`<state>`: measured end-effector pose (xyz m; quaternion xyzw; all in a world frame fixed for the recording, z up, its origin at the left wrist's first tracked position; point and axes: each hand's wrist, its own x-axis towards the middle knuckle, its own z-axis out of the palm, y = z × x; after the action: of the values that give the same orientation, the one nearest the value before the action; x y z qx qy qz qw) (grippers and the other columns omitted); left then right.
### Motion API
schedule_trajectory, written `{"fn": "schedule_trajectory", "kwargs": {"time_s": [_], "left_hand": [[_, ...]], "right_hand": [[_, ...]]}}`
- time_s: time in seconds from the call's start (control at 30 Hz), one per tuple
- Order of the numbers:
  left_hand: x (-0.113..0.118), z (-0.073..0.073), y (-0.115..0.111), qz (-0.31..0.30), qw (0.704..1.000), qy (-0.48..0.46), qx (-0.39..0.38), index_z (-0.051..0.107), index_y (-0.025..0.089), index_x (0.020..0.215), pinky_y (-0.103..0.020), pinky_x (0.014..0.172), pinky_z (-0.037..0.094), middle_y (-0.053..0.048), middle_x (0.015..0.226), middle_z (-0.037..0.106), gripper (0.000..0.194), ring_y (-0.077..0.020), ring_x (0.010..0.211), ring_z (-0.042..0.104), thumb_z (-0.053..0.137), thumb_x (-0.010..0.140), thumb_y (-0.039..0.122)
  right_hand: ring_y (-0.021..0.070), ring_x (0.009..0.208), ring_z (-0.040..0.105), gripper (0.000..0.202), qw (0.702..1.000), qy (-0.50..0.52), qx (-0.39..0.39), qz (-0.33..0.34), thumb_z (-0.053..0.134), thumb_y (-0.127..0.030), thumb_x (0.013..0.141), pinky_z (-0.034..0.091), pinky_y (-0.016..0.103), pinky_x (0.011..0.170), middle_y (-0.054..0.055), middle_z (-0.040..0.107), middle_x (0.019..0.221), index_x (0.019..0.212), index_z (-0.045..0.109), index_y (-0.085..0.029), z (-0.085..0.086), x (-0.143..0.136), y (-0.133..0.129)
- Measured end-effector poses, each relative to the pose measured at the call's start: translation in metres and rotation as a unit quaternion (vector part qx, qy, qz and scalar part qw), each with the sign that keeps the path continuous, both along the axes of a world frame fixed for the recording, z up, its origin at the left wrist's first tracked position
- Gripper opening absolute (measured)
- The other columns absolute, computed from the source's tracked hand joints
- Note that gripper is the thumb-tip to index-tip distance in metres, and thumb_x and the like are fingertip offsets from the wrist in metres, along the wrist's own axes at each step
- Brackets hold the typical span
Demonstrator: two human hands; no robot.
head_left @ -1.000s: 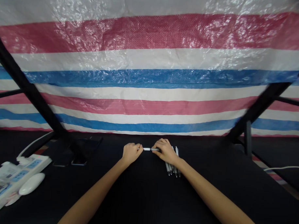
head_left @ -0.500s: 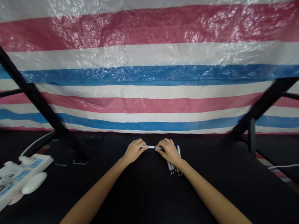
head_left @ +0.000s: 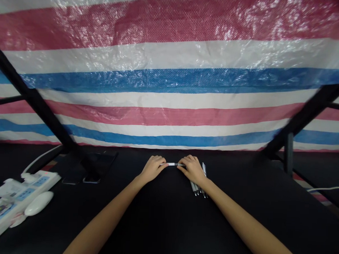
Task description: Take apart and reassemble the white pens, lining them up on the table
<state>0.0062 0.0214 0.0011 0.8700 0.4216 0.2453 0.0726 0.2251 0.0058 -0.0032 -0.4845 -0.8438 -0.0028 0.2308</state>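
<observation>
Between my two hands a slim pen (head_left: 171, 164) lies crosswise, white in its middle and darker toward the right. My left hand (head_left: 153, 168) pinches its left end between thumb and fingers. The right end is gripped by my right hand (head_left: 192, 169), whose fingers hide the tip. Several grey pens (head_left: 195, 188) with shiny tips lie in a bunch partly under my right hand and wrist, on the black table (head_left: 160, 219).
At the left a white power strip (head_left: 25, 199) with plugs lies beside a white computer mouse (head_left: 39, 203). Dark phone-like slabs (head_left: 91, 180) rest near the left black frame leg (head_left: 51, 119). Another black leg (head_left: 297, 120) stands at right. A striped plastic sheet (head_left: 170, 116) hangs behind.
My view has tilted slightly. Both hands keep hold of the pen, and its darker part near my right fingers shows a little more.
</observation>
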Motion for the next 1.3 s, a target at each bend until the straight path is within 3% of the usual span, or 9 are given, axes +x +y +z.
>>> {"fn": "schedule_trajectory", "kwargs": {"time_s": [0.2,0.33,0.6,0.9,1.3], "left_hand": [[0.001,-0.0019,0.0012,0.044,0.997,0.057,0.031,0.057,0.018,0.077,-0.031,0.073,0.035,-0.002,0.077,0.06,0.032,-0.0167,0.077,0.054,0.033,0.095,0.028],[-0.0006,-0.0058,0.0048,0.069,0.996,0.046,0.023,0.058,0.018,0.077,-0.03,0.072,0.035,-0.003,0.078,0.06,0.034,-0.017,0.077,0.054,0.031,0.095,0.029],[-0.0028,-0.005,0.0066,0.152,0.988,-0.01,-0.006,0.061,0.02,0.071,-0.032,0.073,0.035,-0.002,0.074,0.065,0.031,-0.0195,0.077,0.056,0.044,0.088,0.039],[-0.0001,0.0022,0.001,0.256,0.967,-0.007,0.008,0.062,0.02,0.068,-0.036,0.077,0.036,-0.003,0.072,0.067,0.024,-0.0224,0.08,0.057,0.05,0.083,0.035],[-0.0061,-0.001,0.0046,0.297,0.952,-0.073,-0.035,0.061,0.021,0.067,-0.038,0.081,0.036,-0.002,0.071,0.068,0.022,-0.0228,0.081,0.059,0.048,0.081,0.031]], "right_hand": [[0.0203,0.09,0.05,0.018,1.0,-0.013,-0.014,-0.018,0.05,-0.032,0.089,0.032,0.033,0.078,0.005,0.066,0.09,0.092,0.063,-0.021,-0.0017,-0.0007,0.0012],[0.0206,0.09,0.051,0.019,1.0,-0.015,-0.017,-0.017,0.048,-0.033,0.09,0.033,0.033,0.078,0.005,0.065,0.092,0.094,0.063,-0.021,-0.0011,-0.0011,0.0011],[0.0209,0.091,0.051,0.018,0.999,-0.018,-0.021,-0.021,0.048,-0.032,0.09,0.033,0.033,0.078,0.005,0.065,0.094,0.095,0.062,-0.021,-0.0018,-0.0001,0.0021],[0.0204,0.09,0.05,0.018,0.999,-0.023,-0.019,-0.041,0.045,-0.029,0.091,0.032,0.032,0.078,0.005,0.065,0.093,0.095,0.061,-0.021,-0.0003,-0.0013,0.0014],[0.0208,0.091,0.051,0.029,0.996,-0.05,-0.019,-0.075,0.031,-0.027,0.096,0.033,0.033,0.077,0.007,0.063,0.096,0.098,0.059,-0.02,-0.0011,-0.0027,0.002]]}}
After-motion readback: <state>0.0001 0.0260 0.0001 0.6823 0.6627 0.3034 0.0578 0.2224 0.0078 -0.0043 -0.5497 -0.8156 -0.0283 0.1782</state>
